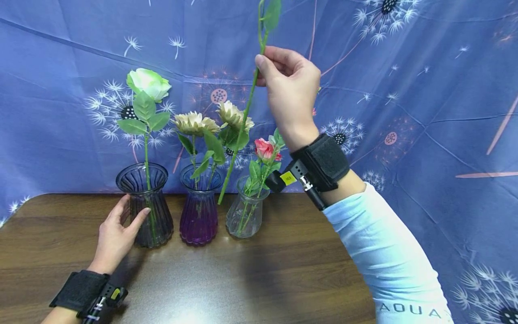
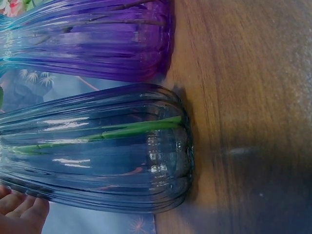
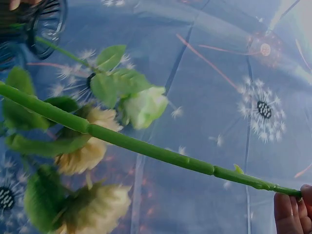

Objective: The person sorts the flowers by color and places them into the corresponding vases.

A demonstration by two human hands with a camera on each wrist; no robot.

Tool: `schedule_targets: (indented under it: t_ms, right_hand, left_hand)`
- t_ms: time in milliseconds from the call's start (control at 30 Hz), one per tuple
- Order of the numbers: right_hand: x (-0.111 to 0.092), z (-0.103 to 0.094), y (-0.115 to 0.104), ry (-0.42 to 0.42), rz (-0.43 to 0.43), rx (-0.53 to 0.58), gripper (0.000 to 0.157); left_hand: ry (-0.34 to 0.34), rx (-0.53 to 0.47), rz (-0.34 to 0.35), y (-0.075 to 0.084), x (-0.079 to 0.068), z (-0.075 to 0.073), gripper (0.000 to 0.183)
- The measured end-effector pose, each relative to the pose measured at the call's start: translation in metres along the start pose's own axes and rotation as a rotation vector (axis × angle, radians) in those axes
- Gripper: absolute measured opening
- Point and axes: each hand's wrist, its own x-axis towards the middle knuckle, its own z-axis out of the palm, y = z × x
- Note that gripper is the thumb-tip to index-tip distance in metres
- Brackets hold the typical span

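My right hand (image 1: 289, 85), raised above the vases, pinches a long green flower stem (image 1: 244, 121) between thumb and fingers. Its lower end hangs between the purple vase and the clear vase; a leaf shows at the top, and its bloom lies outside the head view. In the right wrist view the stem (image 3: 146, 148) runs down to the fingertips (image 3: 287, 214). My left hand (image 1: 117, 234) grips the side of a dark grey ribbed glass vase (image 1: 155, 216), thumb in front and fingers behind. That vase holds a white-green rose (image 1: 149, 84), whose stem (image 2: 141, 127) reaches the bottom.
A blue-purple glass vase (image 1: 198, 220) with two cream flowers (image 1: 196, 123) stands in the middle. Right of it, a clear glass vase (image 1: 244, 218) holds pink-red roses (image 1: 265, 150). All stand on a brown wooden table (image 1: 226, 279) before a blue dandelion-print cloth (image 1: 404, 135).
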Motion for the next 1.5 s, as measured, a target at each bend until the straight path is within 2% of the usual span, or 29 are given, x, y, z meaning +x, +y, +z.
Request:
schedule_targets:
  t_ms: [433,667,900,1033,1267,1500]
  right_hand:
    - [0.002,0.047,-0.012,-0.068,-0.097,0.048,0.022]
    - [0.004,0.066,-0.012,-0.072,-0.1,0.082,0.023]
    - [0.001,0.085,-0.004,-0.067,-0.09,0.116,0.023]
    - [-0.001,0.09,-0.003,-0.049,-0.094,0.129,0.022]
    - [-0.009,0.089,-0.006,-0.038,-0.052,0.088,0.023]
    - [-0.011,0.097,0.009,-0.046,-0.053,0.068,0.024]
  left_hand:
    - [-0.011,0.008,-0.004,-0.001,0.0,-0.001,0.06]
    - [-0.04,0.014,0.036,0.0,0.003,-0.001,0.062]
    - [-0.028,0.006,0.044,0.0,0.001,-0.003,0.061]
    - [-0.046,0.011,0.035,-0.001,0.001,-0.003,0.063]
    - [-0.062,0.002,0.04,0.0,0.004,-0.002,0.064]
    - [-0.058,0.002,0.023,0.0,0.001,-0.003,0.065]
